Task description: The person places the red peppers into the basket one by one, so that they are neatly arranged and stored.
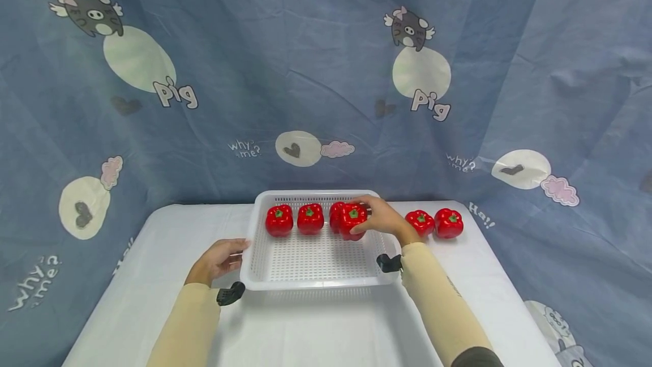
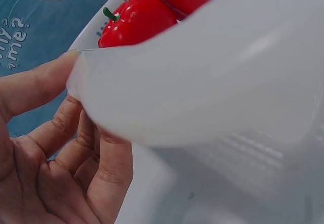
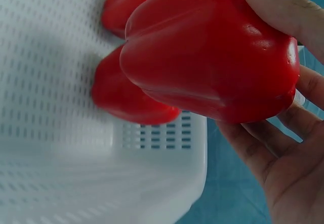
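Right hand (image 1: 381, 217) is grasping glossy red bell pepper (image 1: 352, 221) over white perforated plastic basket (image 1: 318, 285), partly hiding second red pepper (image 1: 334, 215). Left hand (image 1: 223, 256) is pinching left rim (image 1: 247, 259); basket wall is obscuring interior in left wrist view. Open floor (image 1: 316, 259) is extending frontward.

Over the white basket (image 3: 55, 97), the right hand (image 3: 298, 171) grips a red pepper (image 3: 217, 51), thumb on one side, fingers opposite. Inside the basket lie other red peppers (image 3: 129, 92), partly hidden by the held one. Blue cloth (image 3: 235, 183) shows beyond the basket's slotted wall.
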Demonstrator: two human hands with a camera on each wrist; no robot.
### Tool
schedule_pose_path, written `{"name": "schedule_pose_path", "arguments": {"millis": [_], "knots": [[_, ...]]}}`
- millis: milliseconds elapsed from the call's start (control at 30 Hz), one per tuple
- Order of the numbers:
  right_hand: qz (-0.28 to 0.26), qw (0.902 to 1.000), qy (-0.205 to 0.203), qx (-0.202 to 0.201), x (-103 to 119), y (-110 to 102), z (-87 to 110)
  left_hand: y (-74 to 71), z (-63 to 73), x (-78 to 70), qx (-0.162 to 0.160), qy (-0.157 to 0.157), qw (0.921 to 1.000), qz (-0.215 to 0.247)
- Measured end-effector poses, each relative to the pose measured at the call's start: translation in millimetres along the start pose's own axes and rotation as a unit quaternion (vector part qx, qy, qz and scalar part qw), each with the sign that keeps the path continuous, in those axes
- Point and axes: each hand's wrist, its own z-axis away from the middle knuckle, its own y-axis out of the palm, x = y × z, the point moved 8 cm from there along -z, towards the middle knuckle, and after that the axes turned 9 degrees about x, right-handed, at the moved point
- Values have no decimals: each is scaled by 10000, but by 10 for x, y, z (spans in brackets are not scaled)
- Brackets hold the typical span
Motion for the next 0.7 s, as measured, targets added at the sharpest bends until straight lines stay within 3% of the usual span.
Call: {"name": "schedule_pose_path", "arguments": {"millis": [433, 700], "knots": [[627, 9961, -495, 368, 260, 225, -203, -3, -50, 24, -38, -18, 10000, -21], [745, 9941, -556, 556, 373, 382, -300, -19, -52, 42, -88, -81, 9999, -26]]}}
